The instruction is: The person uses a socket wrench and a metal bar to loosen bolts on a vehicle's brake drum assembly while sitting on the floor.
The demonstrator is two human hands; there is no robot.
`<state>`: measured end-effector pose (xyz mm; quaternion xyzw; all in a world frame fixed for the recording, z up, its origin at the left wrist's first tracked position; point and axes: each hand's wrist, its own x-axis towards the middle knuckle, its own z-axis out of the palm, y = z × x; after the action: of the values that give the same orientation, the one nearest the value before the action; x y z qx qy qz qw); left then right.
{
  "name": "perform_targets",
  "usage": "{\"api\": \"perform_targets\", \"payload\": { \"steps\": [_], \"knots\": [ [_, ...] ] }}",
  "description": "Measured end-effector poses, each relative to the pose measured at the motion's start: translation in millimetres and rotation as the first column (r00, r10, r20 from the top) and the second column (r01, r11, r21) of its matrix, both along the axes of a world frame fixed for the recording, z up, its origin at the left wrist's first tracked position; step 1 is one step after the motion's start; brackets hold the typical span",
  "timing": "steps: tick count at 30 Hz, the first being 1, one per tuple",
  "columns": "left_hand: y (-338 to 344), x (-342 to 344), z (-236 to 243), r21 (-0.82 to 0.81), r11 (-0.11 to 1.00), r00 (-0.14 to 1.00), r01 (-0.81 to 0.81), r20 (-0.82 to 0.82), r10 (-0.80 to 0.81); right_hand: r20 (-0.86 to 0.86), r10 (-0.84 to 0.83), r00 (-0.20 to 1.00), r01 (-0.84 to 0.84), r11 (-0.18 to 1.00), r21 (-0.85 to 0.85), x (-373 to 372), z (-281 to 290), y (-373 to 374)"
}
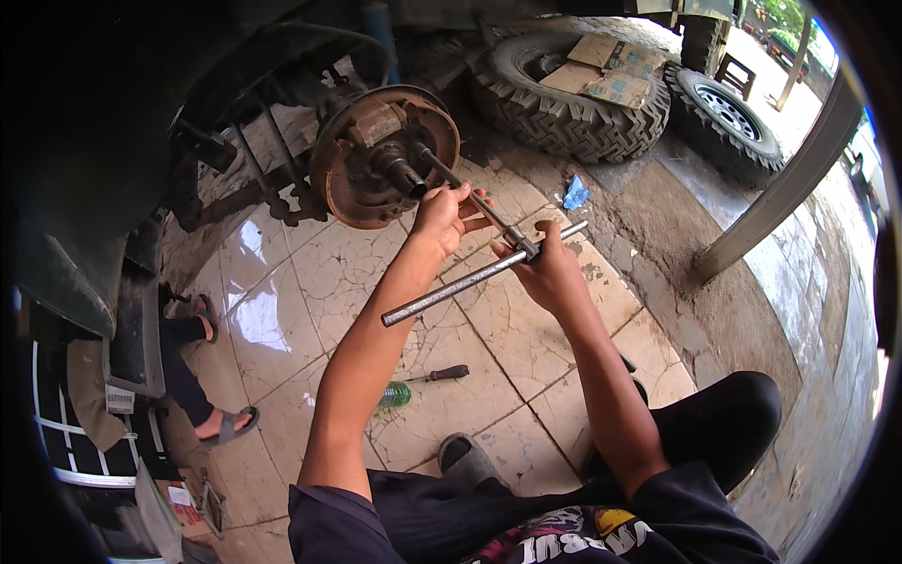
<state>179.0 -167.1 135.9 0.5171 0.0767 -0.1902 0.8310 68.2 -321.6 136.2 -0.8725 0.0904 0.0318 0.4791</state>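
Observation:
A long T-handle socket wrench reaches from my hands to the rusty brake assembly of a raised vehicle. Its far end meets the round backing plate beside the bare, hollow axle spindle. My left hand holds the shaft loosely near the spindle's end, thumb on one side and fingers partly spread beneath. At the near end, my right hand is closed around the joint where the sliding crossbar passes through the head. Most of the crossbar sticks out to the left, over my left forearm.
A screwdriver and a green bottle lie on the cracked tile floor. Beyond are a large tyre topped with cardboard, another wheel and a slanted post. Another person's sandalled foot is at left.

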Motion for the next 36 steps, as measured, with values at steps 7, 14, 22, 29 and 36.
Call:
{"api": "perform_targets", "payload": {
  "steps": [7,14,22,29,36],
  "knots": [
    [-1,4,0,-0.046,0.999,1.0,0.016,0.0,-0.016,0.255,-0.306,0.917,-0.196,0.212,0.957,-33,-11,41],
    [0,1,-7,0.031,0.999,1.0,0.022,0.008,-0.023,-0.173,-0.046,0.984,0.14,-0.412,0.901,7,-38,36],
    [23,2,-3,0.161,0.959,0.957,0.235,0.132,-0.257,0.198,-0.249,0.948,0.002,0.628,0.778,15,-31,31],
    [6,3,-9,0.098,0.995,0.998,0.021,0.062,-0.027,0.488,0.364,0.793,-0.109,0.873,-0.475,5,-26,19],
    [-16,1,-13,-0.15,0.978,0.987,-0.147,-0.085,0.136,0.677,-0.025,0.736,0.258,0.935,-0.245,7,-43,29]
  ]
}}
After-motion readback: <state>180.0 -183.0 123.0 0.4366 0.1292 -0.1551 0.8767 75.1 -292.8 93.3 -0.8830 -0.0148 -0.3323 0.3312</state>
